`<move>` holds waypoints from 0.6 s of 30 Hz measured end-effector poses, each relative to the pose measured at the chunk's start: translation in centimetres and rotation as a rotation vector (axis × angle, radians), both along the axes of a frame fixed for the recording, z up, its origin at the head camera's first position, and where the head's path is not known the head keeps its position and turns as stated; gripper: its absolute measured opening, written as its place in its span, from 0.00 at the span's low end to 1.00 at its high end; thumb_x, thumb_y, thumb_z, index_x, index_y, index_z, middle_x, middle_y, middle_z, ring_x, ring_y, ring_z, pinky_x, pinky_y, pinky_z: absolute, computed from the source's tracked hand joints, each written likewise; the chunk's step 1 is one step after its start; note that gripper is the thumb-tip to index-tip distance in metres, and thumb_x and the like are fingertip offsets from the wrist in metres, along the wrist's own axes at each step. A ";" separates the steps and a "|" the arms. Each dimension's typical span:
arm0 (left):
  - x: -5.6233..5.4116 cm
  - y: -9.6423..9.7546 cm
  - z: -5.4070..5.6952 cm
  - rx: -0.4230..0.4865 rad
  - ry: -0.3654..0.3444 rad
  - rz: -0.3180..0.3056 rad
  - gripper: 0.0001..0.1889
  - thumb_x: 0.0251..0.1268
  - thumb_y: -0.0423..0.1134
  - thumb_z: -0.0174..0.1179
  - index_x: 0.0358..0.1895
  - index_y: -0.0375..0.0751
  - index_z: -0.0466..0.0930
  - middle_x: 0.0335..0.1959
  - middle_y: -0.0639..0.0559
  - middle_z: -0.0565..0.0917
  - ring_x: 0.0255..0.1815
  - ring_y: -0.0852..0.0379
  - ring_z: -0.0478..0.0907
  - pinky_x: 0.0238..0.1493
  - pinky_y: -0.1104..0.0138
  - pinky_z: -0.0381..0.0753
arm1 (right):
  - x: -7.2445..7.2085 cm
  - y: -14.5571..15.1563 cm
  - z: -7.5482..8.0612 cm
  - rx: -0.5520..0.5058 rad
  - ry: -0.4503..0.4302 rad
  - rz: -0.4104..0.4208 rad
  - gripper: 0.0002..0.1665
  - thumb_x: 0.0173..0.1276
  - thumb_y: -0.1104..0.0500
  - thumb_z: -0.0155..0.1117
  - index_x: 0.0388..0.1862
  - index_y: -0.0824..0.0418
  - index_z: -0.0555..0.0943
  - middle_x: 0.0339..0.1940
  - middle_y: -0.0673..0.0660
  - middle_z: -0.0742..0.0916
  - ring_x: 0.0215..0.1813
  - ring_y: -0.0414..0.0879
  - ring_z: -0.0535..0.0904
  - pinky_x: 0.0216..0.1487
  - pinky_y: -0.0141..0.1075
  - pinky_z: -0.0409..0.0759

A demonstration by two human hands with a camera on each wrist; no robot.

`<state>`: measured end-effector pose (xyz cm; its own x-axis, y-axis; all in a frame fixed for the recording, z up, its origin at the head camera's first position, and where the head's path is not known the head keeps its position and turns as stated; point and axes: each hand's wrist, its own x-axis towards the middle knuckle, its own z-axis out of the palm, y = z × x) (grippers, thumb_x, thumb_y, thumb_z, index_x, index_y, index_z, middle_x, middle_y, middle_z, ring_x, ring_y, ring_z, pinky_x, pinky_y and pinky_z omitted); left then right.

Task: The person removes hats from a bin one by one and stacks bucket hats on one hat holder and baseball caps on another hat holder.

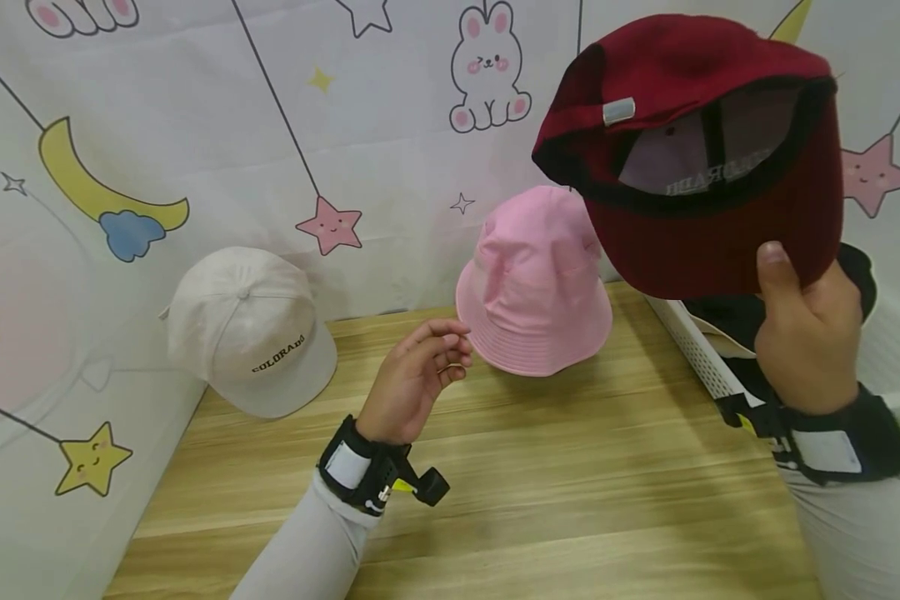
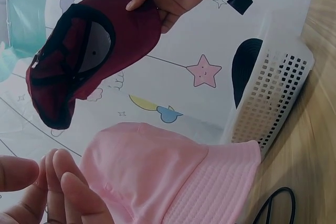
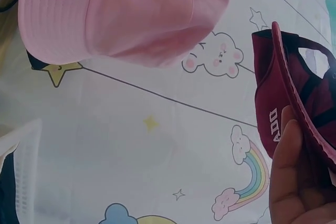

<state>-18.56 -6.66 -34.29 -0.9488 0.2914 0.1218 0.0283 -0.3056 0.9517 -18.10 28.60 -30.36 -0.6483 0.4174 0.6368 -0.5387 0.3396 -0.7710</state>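
The red cap is held aloft by the right hand, its brim being pinched between thumb and fingers; its hollow inside is turned toward the head camera; the left hand is held with fingers loosely bent near the brim of the pink hat, though whether the brim is touched cannot be told; the white cap is set at the left of the wooden table; a dark hat is partly hidden in the white basket at the right.
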 end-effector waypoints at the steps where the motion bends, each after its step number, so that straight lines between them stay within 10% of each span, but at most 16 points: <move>1: 0.0 0.0 0.0 0.000 -0.002 0.000 0.11 0.79 0.32 0.44 0.48 0.43 0.77 0.40 0.53 0.81 0.40 0.60 0.78 0.43 0.71 0.77 | 0.0 0.0 0.0 -0.002 0.012 0.009 0.09 0.76 0.59 0.58 0.46 0.56 0.85 0.38 0.41 0.86 0.44 0.36 0.80 0.48 0.25 0.73; 18: 0.1 0.0 0.1 0.017 -0.007 0.002 0.10 0.78 0.32 0.45 0.48 0.41 0.77 0.39 0.54 0.81 0.39 0.60 0.79 0.42 0.70 0.77 | 0.9 -1.5 -0.9 0.069 -0.025 0.035 0.10 0.76 0.56 0.58 0.40 0.39 0.81 0.37 0.38 0.83 0.44 0.37 0.75 0.45 0.29 0.65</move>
<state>-18.43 -6.67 -34.20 -0.9502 0.2877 0.1198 0.0218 -0.3220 0.9465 -17.18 27.05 -31.28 -0.6777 0.3500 0.6467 -0.5320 0.3738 -0.7598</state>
